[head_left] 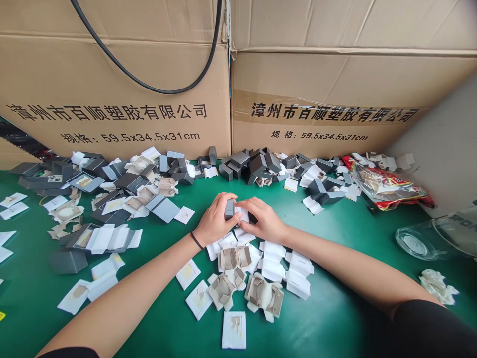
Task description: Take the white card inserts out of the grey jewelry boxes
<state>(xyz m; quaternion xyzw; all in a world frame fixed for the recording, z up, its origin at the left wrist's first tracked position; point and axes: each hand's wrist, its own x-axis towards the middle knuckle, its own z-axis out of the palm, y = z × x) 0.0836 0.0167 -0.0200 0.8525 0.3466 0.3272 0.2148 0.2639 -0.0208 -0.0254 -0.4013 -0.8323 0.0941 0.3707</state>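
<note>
Two hands at a green desk (316, 318), above the middle of its surface. The left hand (219, 219) is closed around the left side of a small grey box (229, 209); the right hand (263, 219) curves narrowly over the other side. A white piece (243, 214) shows between them; whether it is loose or seated in the box cannot be told.

Done, judging by the layout: between the forearms, toward the near edge, several white and brown card inserts (265, 297) lie opened out and apart from any box, beside white cards (234, 329) with torn patches.

In hand: one box, its white piece not yet clear of it.

Left: uncertain. Dark grey boxes (257, 161) are heaped along the far edge, against cardboard cartons (112, 64), mixed with card pieces toward the far left corner. Some boxes stand open; how many remain unhandled cannot be counted.

Toward the right edge lie a red-trimmed bag (387, 184), a clear plastic container (417, 241) and a crumpled tissue (437, 287).
</note>
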